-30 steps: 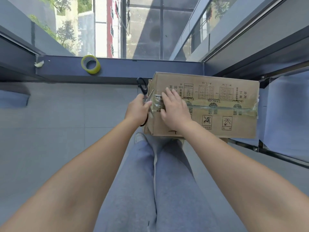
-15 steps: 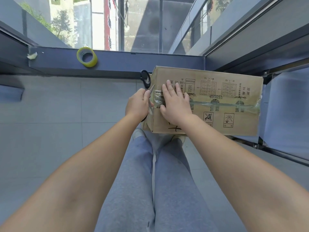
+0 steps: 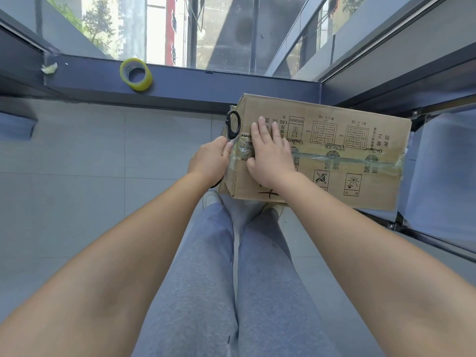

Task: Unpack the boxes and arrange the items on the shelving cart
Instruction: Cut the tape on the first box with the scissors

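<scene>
The left hand (image 3: 209, 161) has its fingers (image 3: 223, 150) curled around a pair of scissors (image 3: 233, 126), gripping them near the pivot so that one black handle loop stands up above the knuckles and the blade end is hidden against the near end of the box (image 3: 316, 150); whether the blades are parted cannot be told. The right hand (image 3: 270, 155) lies flat on the box top, its fingers straight and close together, pressing down just beside the scissors and over the start of the clear tape (image 3: 345, 159) that runs along the centre seam. The step in hand looks like slitting that tape, and it is barely begun, since the strip appears unbroken along the whole top. To do it well, the blade should ride shallow in the seam so the contents are not scored, and the pressing hand should slide back or to one side of the seam, because it now sits right in the line the cut would take. The box sits on the floor (image 3: 103, 163) in front of the person's legs (image 3: 231, 266), in the corner beneath the window, with its far end next to a blue shelf (image 3: 443, 181), possibly the cart. A yellow tape roll (image 3: 136, 74) stands on the sill (image 3: 231, 82), well apart from the work.
</scene>
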`<act>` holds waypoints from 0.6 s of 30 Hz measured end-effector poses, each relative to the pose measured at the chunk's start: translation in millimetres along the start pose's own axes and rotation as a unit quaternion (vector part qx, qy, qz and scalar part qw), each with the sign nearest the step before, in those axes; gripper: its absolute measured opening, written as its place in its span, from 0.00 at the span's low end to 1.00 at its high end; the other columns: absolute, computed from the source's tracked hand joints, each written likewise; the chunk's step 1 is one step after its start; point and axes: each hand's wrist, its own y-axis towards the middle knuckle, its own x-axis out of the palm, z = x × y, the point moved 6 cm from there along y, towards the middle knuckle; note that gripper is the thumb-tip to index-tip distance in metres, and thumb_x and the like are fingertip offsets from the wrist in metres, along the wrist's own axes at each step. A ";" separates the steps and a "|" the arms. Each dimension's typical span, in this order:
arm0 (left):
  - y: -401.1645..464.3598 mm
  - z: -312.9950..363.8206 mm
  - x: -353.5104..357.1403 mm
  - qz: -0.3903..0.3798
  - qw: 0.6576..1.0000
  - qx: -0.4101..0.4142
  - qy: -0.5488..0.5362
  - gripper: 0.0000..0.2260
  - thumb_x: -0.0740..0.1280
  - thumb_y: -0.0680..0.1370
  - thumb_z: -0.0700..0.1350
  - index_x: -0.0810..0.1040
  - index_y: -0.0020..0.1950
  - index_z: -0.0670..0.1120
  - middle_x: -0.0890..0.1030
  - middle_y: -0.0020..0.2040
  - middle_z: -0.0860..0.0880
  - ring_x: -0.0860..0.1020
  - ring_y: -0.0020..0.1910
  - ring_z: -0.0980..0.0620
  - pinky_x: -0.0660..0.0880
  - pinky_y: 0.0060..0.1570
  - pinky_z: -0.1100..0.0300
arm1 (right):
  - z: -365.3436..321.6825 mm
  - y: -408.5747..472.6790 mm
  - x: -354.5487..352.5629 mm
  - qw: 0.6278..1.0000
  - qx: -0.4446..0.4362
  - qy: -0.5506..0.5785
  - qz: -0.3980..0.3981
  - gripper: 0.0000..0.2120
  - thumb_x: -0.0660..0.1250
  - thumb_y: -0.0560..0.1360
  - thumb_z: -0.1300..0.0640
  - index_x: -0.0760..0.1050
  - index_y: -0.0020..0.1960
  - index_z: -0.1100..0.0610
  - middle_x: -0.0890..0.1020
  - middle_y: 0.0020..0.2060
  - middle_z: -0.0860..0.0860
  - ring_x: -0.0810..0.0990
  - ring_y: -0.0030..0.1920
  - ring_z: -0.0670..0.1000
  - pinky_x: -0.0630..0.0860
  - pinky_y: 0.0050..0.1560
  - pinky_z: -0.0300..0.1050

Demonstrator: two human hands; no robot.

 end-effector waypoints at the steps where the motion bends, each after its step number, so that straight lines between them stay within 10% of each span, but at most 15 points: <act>1: -1.3 -0.7 1.1 0.001 1.000 0.002 0.002 0.16 0.52 0.83 0.50 0.72 0.49 0.40 0.79 0.47 0.40 0.75 0.47 0.39 0.72 0.45 0.49 | -0.3 0.1 -0.3 1.000 -0.001 0.005 -0.002 0.33 0.54 0.78 0.55 0.40 0.77 0.55 0.39 0.76 0.50 0.38 0.76 0.56 0.45 0.74 0.55; 18: -82.8 -21.5 54.6 -0.007 0.994 -0.027 -0.106 0.13 0.55 0.82 0.46 0.69 0.42 0.41 0.74 0.35 0.40 0.73 0.40 0.36 0.67 0.38 0.49 | 2.7 1.4 -0.9 0.999 -0.006 0.041 0.007 0.38 0.55 0.72 0.66 0.40 0.77 0.54 0.39 0.76 0.49 0.37 0.75 0.54 0.43 0.74 0.50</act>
